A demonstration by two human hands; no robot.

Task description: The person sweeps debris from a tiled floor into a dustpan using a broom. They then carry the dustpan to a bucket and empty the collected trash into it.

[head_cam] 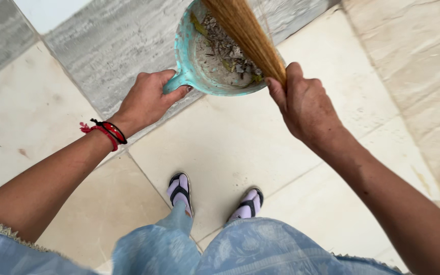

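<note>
The floor (240,147) is laid with large cream stone tiles, their thin joints running slantwise, and the cream surface shows faint brownish mottling and a few small marks near its left edge. Across the far side a broad band of grey veined stone (113,46) runs diagonally from the upper right toward the left, with a second grey strip in the far left corner. Standing directly on the cream tiles near the near edge are two feet in black-strapped sandals (181,191) over pale lilac socks.

Domestic premises: polished cream stone floor tiles (240,147), grey slab (113,46) at eleven o'clock, sandalled feet (181,191).
</note>
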